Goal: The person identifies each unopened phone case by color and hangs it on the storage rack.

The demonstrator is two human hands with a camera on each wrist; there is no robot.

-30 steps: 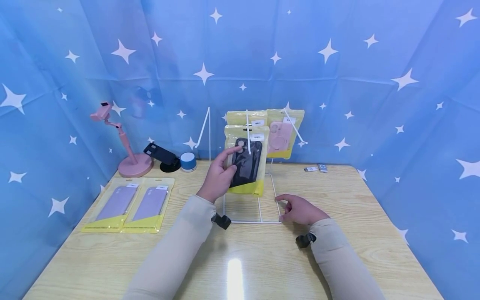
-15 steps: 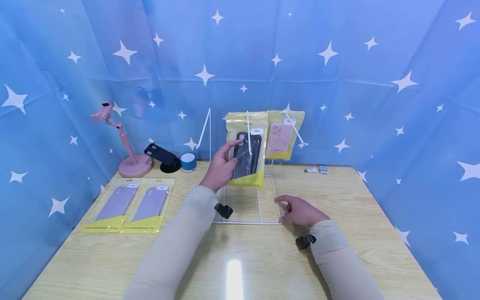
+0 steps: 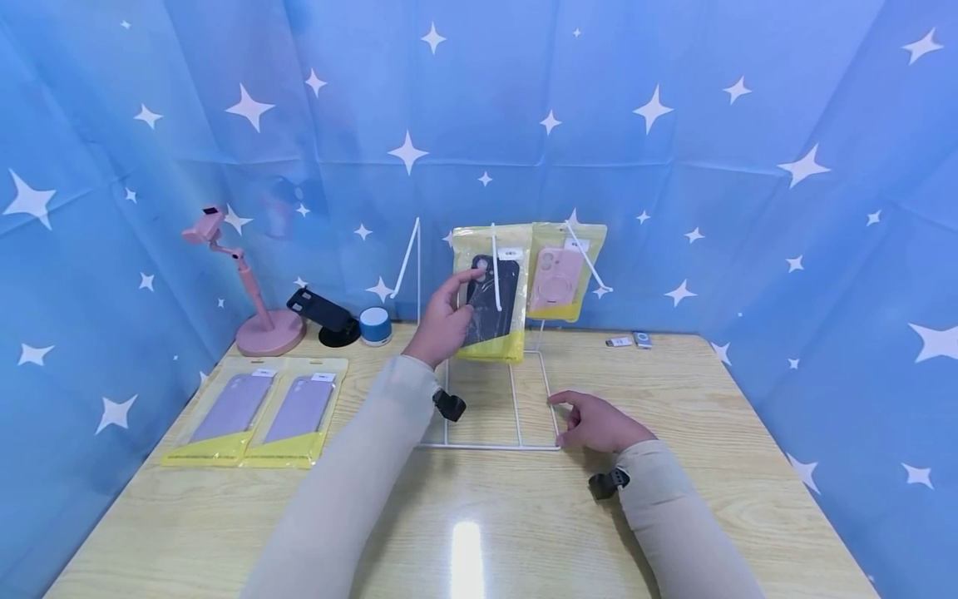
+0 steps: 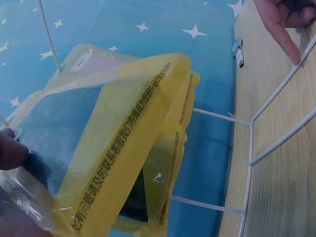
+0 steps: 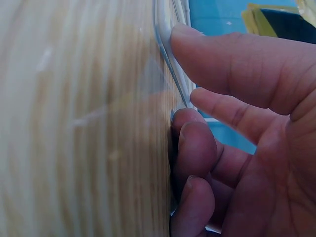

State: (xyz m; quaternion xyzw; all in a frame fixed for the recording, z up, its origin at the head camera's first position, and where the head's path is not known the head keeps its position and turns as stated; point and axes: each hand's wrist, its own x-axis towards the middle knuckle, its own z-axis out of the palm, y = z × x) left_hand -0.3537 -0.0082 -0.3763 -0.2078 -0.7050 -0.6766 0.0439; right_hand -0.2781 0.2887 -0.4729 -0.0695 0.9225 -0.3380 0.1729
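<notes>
My left hand (image 3: 443, 323) pinches a yellow packet with a black phone case (image 3: 490, 298), thumb on its front, held up against the middle hook of a white wire rack (image 3: 516, 445). In the left wrist view the packet (image 4: 113, 133) fills the frame, with another yellow packet close behind it. A packet with a pink case (image 3: 557, 276) hangs on the rack's right hook. My right hand (image 3: 593, 421) rests on the table at the front right corner of the rack's base. Its index fingertip (image 5: 207, 54) touches the wire and the other fingers are loosely curled.
Two packets with purple cases (image 3: 258, 408) lie flat at the left of the wooden table (image 3: 486, 532). At the back left stand a pink phone stand (image 3: 254, 312), a black holder (image 3: 325, 312) and a small blue speaker (image 3: 375, 324). Two small grey items (image 3: 632, 339) lie at the back right.
My left hand has carried the black-case packet up and back towards the rack's upright. The right hand has stayed at the base corner.
</notes>
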